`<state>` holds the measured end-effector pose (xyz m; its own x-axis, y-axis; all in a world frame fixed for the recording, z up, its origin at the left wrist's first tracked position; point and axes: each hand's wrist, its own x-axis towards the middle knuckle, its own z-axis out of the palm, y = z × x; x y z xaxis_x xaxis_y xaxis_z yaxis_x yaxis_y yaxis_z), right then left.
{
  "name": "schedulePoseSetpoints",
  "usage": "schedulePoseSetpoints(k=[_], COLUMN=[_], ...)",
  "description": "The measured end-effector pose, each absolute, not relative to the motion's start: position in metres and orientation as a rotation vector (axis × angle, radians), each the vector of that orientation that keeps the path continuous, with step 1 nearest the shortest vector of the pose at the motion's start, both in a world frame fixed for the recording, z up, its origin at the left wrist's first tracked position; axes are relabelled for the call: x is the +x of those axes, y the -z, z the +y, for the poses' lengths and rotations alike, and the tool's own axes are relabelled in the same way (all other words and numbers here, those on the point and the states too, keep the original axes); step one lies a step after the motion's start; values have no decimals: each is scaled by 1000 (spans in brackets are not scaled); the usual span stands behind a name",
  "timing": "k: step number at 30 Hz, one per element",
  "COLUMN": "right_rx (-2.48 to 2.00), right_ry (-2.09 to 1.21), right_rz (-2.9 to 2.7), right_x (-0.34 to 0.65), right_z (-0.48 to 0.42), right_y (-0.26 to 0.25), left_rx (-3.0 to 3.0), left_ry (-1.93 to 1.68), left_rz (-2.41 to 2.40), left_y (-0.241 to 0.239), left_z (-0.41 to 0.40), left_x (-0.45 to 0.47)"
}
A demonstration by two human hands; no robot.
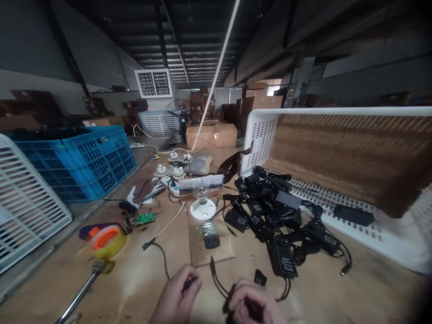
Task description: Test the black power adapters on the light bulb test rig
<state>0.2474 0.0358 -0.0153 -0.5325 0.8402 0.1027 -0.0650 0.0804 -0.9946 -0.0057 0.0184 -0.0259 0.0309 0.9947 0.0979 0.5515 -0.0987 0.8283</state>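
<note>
My left hand (178, 293) is closed at the near edge of the table, thumb and forefinger pinched on a small dark part. A black lead (164, 257) runs down behind this hand from a connector joined to a pale wire. To the right, my right hand (254, 302) is curled, with a black cable (219, 284) passing into its fingers. The cable's plug end (212, 262) points up between both hands. Beyond it, a board (199, 254) carries a white round lamp socket (203, 209) and a small black block (212, 241).
Black power adapters (283, 256) with cords lie heaped on the right, partly inside a tipped white basket (259, 139). On the left are a yellow tape roll (116, 243), a hammer (83, 288), a green circuit board (145, 218) and a blue crate (101, 166).
</note>
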Motion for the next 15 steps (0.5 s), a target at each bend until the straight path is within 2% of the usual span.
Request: schedulePoseSetpoints(k=[7, 15], right_rx=[-466, -429], right_ry=[-1782, -1953], right_rz=[-876, -854], right_x=[252, 244], right_z=[13, 11], right_y=[5, 1], left_rx=[1389, 1294], left_ry=[-1073, -1033], left_rz=[1478, 1311], left_y=[15, 8], left_z=[1, -10], left_x=[-10, 1])
